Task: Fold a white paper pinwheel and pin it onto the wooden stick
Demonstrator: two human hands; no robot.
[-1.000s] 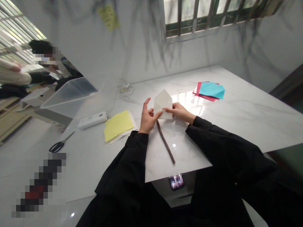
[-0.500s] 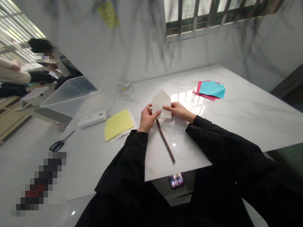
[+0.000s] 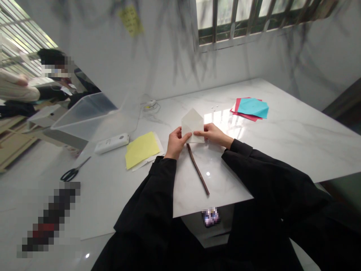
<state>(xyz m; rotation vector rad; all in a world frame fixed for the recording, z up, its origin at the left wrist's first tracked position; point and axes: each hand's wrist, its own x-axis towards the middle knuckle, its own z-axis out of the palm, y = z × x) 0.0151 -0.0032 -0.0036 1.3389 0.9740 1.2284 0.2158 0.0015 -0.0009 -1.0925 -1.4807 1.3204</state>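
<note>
A small white envelope point(image 3: 193, 122), its pointed flap up, is held above the table between both hands. My left hand point(image 3: 176, 143) grips its lower left side, thumb lying across the front. On the other side, my right hand point(image 3: 213, 134) pinches the right edge, with its thumb pressed on the front near the left thumb. The fingers behind the paper are partly hidden. Below the envelope a thin brown stick point(image 3: 198, 170) lies on the marble-patterned table point(image 3: 299, 139); its upper end reaches the left hand and envelope, where I cannot see it fully.
Yellow paper point(image 3: 142, 149) over white sheets lies to the left, near a white power strip point(image 3: 112, 143), scissors point(image 3: 73, 171) and a clear plastic bin point(image 3: 84, 113). Blue and red envelopes point(image 3: 252, 108) lie at the back right. Another person point(image 3: 53, 71) is at far left.
My right thumb has slid slightly down the envelope's front, closer to the left thumb. The whole view has shifted a little; the other things stay in place.
</note>
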